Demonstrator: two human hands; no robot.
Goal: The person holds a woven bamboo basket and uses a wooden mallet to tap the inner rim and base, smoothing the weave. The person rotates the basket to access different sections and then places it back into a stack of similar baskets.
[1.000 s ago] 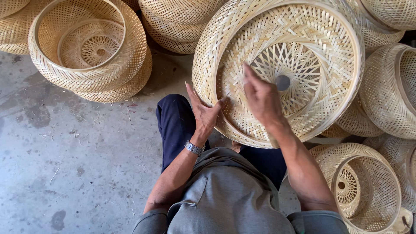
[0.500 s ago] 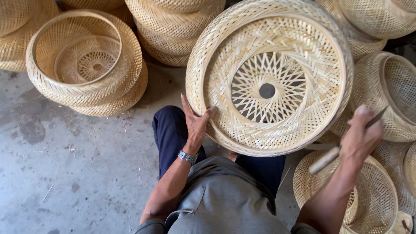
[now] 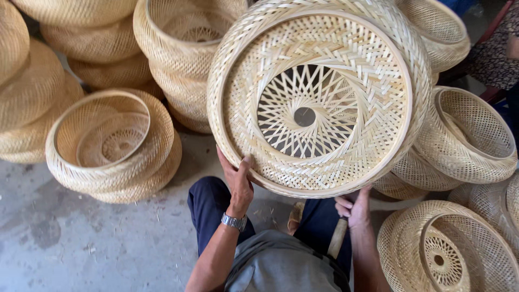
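Note:
A large round woven bamboo basket is tipped up on its edge above my knees, its open inside and star-patterned centre facing me. My left hand, with a metal wristwatch, presses against the basket's lower left rim. My right hand sits under the lower right rim and grips a tool with a pale wooden handle that points down toward my lap.
Stacks of similar woven baskets surround me: a nested pair on the concrete floor at left, tall piles behind, several more at right and one at lower right. Another person's patterned sleeve shows at top right.
The basket has been lifted and tipped more upright toward me. My right hand came off its centre, swung out right with the tool, and now rests under the lower rim.

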